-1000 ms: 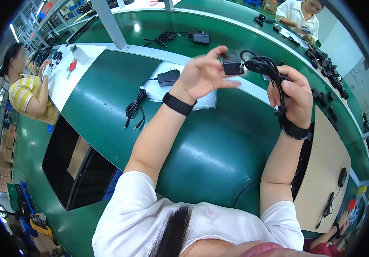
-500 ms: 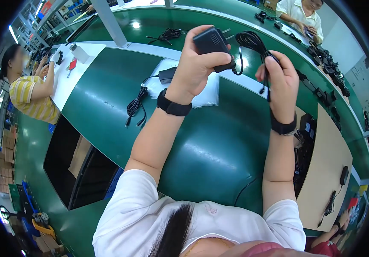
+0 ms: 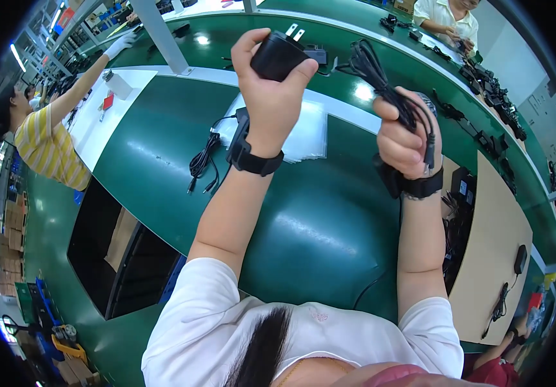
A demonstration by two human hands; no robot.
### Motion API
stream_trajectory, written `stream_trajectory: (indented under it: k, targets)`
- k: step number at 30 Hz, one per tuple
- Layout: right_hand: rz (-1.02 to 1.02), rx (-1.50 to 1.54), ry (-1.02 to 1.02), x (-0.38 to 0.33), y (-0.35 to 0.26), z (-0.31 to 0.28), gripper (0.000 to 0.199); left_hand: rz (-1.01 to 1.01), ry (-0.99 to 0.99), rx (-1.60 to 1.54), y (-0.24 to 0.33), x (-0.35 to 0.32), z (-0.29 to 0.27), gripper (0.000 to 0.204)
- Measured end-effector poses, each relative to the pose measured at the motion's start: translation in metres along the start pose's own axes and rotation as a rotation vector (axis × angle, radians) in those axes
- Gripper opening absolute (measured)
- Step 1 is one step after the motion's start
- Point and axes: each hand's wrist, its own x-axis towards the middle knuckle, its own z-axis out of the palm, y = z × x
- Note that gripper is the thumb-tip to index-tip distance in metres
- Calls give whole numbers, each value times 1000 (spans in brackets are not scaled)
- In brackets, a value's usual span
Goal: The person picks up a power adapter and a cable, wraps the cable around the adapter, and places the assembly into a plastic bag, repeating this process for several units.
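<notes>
My left hand [image 3: 268, 97] is closed round a black power adapter [image 3: 279, 57], its two metal prongs pointing up and away. In my right hand [image 3: 410, 132] is the bundled black cable [image 3: 381, 80], gripped in the fist with its loose ends hanging toward the wrist. The cable bundle and the adapter are both held up above the green table [image 3: 310, 219]. Behind my left wrist a stack of clear plastic bags [image 3: 307, 129] lies on the table. Another adapter, mostly hidden by that wrist, has its bundled cable [image 3: 204, 158] to the left.
An open black bin [image 3: 123, 251] stands left below the table edge. On the right, a cardboard sheet [image 3: 494, 251] bears a small adapter [image 3: 520, 259] beside a box of black adapters [image 3: 461, 193]. A metal post [image 3: 162, 35] rises at the back. Co-workers sit left and far right.
My left hand has moved left and turned, so the prongs now point up. The right hand has turned and closed into a fist round the cable. The left co-worker has reached an arm out.
</notes>
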Motion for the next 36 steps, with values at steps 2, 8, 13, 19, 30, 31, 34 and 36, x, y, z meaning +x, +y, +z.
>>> stream_trajectory:
  k: [2, 8, 13, 19, 30, 31, 34, 36]
  targets:
    - [127, 58, -61, 2, 9, 3, 37, 226, 41, 60, -3, -1, 1, 62]
    - [30, 32, -157, 3, 6, 4, 40, 376, -42, 368, 14, 15, -16, 56]
    - [-400, -760, 282, 7, 21, 16, 38, -386, -440, -182, 22, 1, 0, 62]
    - [-719, -1263, 660, 16, 26, 7, 23, -318, -452, -142, 22, 6, 0, 59]
    - [-758, -1920, 585, 22, 23, -4, 27, -398, -377, -190, 20, 5, -1, 55]
    - [-734, -1921, 566, 22, 23, -5, 27, -410, -381, -223, 20, 6, -1, 54]
    - [-679, -1918, 546, 20, 23, -6, 29, -361, -424, -227, 19, 7, -4, 52]
    - [-651, -2011, 514, 20, 23, -7, 29, -382, -437, -202, 20, 7, -5, 53]
